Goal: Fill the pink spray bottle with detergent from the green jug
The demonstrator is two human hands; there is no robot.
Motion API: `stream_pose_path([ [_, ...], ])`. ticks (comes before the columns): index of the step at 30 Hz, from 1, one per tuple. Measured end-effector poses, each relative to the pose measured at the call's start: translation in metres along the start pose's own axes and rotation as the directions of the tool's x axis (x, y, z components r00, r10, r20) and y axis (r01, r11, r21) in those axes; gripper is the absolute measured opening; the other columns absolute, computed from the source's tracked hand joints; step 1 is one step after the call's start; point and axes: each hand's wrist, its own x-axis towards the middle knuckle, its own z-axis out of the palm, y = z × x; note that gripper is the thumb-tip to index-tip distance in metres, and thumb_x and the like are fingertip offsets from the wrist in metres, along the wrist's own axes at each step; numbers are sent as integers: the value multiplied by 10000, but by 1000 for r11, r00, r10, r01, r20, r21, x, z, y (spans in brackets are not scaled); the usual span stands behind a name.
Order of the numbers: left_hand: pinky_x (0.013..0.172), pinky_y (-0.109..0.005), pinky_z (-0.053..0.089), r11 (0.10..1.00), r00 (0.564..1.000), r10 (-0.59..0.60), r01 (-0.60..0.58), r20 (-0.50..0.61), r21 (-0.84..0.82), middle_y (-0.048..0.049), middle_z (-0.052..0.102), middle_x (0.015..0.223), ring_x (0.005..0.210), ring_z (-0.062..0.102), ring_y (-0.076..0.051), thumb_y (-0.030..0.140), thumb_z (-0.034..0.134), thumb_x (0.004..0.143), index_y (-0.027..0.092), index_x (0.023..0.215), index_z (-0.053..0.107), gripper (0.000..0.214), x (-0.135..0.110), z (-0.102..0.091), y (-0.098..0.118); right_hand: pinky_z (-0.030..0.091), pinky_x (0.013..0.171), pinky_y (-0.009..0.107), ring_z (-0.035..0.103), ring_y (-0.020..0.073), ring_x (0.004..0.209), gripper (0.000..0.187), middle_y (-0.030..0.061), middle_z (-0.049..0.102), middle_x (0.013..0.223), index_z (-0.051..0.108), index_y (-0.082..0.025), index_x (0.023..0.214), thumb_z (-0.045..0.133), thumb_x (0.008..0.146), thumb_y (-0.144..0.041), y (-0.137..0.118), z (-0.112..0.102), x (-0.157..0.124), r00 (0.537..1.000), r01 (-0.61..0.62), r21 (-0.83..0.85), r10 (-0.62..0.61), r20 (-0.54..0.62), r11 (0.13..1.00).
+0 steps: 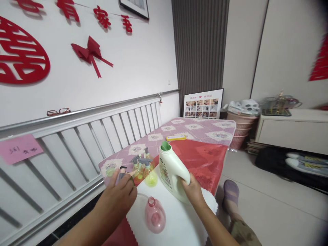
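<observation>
My right hand [193, 188] is closed round the handle of a pale green detergent jug [169, 171] with an uncapped mouth and a green spout inside. Whether the jug's base rests on the white mat cannot be told. In front of it stands an open pink bottle [155, 216], its neck bare. To the left, my left hand [121, 191] has its fingers curled round a grey spray head [123, 171], partly hidden by the fingers; a thin pale tube seems to trail from it. Just beyond are several clear spray bottles with yellow liquid [150, 176] and grey trigger heads.
A white scalloped mat [179, 225] and red cloth [202, 157] cover part of the floral table [164, 129]. A yellow box [176, 137] lies farther back. The white radiator [89, 140] borders the left side. Pink baskets [241, 126] and a cabinet [294, 131] stand at right.
</observation>
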Motion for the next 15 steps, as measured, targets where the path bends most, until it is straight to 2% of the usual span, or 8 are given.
stream_pose_path([
  [2, 1172, -574, 58, 998, 998, 61, -61, -19, 10, 0, 674, 761, 992, 581, -231, 136, 520, 811, 229, 753, 606, 139, 10, 1, 6, 532, 769, 425, 684, 295, 848, 272, 79, 713, 866, 587, -221, 898, 515, 740, -431, -1, 0, 0, 1000, 1, 2, -1, -1, 1000],
  [4, 1159, -583, 63, 994, 994, 112, -112, -19, 17, -3, 683, 781, 1005, 577, -245, 145, 507, 822, 231, 747, 603, 149, 17, 6, 13, 530, 766, 424, 684, 292, 831, 246, 71, 710, 841, 579, -229, 874, 512, 730, -417, -2, -1, 0, 1000, 3, 6, -3, -3, 1000],
  [7, 1143, -601, 72, 978, 978, 207, -207, -12, 0, -12, 690, 827, 1070, 563, -276, 185, 502, 841, 232, 787, 615, 133, 23, 20, 27, 530, 750, 409, 684, 281, 804, 200, 53, 709, 805, 566, -243, 839, 504, 720, -392, -4, -1, 0, 1000, 10, 16, -10, -5, 1000],
  [10, 1149, -588, 69, 967, 967, 253, -254, -18, -31, -9, 677, 800, 1095, 559, -270, 202, 518, 845, 229, 788, 619, 119, 24, 37, 41, 530, 733, 406, 681, 278, 776, 193, 47, 708, 779, 564, -246, 831, 496, 722, -390, -4, -1, -1, 1000, 14, 22, -13, -10, 1000],
  [12, 1154, -571, 100, 960, 962, 274, -275, -12, -47, -7, 667, 780, 1086, 571, -258, 204, 532, 847, 221, 790, 628, 113, 24, 44, 50, 528, 728, 407, 677, 279, 767, 193, 51, 707, 771, 566, -243, 824, 493, 722, -389, -3, 0, -1, 1000, 13, 22, -13, -15, 1000],
  [15, 1132, -534, 231, 955, 958, 286, -283, 17, -91, -11, 675, 768, 1100, 593, -255, 198, 539, 851, 208, 786, 651, 130, 26, 47, 62, 522, 712, 399, 672, 279, 756, 190, 54, 702, 760, 567, -240, 813, 496, 726, -393, -2, 1, -1, 1000, 9, 19, -9, -16, 1000],
])
